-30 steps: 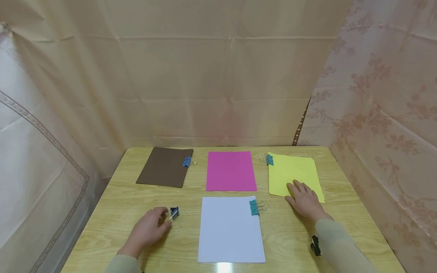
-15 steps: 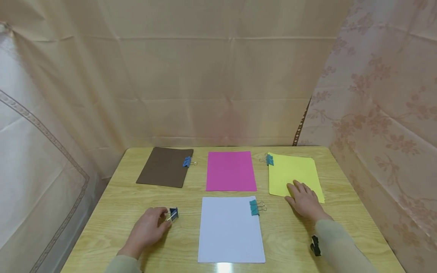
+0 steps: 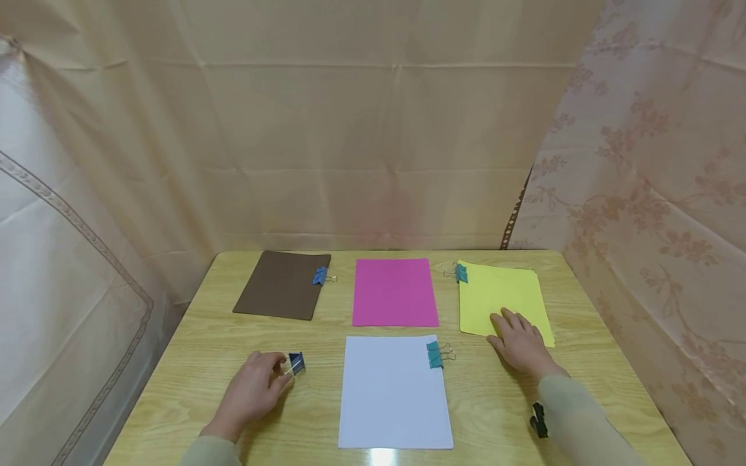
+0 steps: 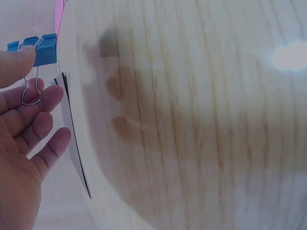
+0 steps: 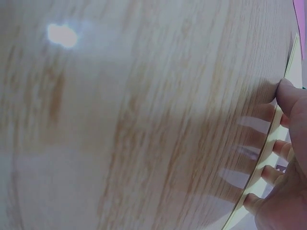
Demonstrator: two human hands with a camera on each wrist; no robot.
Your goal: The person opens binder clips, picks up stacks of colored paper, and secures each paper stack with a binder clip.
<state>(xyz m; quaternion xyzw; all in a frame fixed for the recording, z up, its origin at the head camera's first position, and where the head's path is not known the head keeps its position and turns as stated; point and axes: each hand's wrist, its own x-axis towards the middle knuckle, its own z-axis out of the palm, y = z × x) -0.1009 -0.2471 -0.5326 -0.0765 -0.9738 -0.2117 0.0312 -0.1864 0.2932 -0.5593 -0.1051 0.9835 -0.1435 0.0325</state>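
Observation:
Between thumb and fingers, my left hand [image 3: 247, 391] pinches a blue binder clip [image 3: 297, 364] by its wire handles, off the left edge of the white paper. The left wrist view gives the clip [image 4: 45, 50] closer up, with the thumb on it and a wire loop against the fingers. My right hand [image 3: 519, 343] rests on the near edge of a stack of yellow paper [image 3: 495, 294]. Its fingers lie spread on top, and the thumb [image 5: 285, 91] is at the stack's edge. A teal binder clip [image 3: 462, 272] sits on the yellow stack's left edge.
White paper [image 3: 393, 401] with a teal binder clip [image 3: 434, 355] lies front centre on the wooden table [image 3: 315, 421]. Behind it is magenta paper [image 3: 395, 292]. Brown paper [image 3: 280, 285] with a blue binder clip [image 3: 319, 276] lies back left. Curtains [image 3: 350, 129] surround the table.
The binder clip in my left hand turns slightly between the fingers. The right hand and the papers stay where they were.

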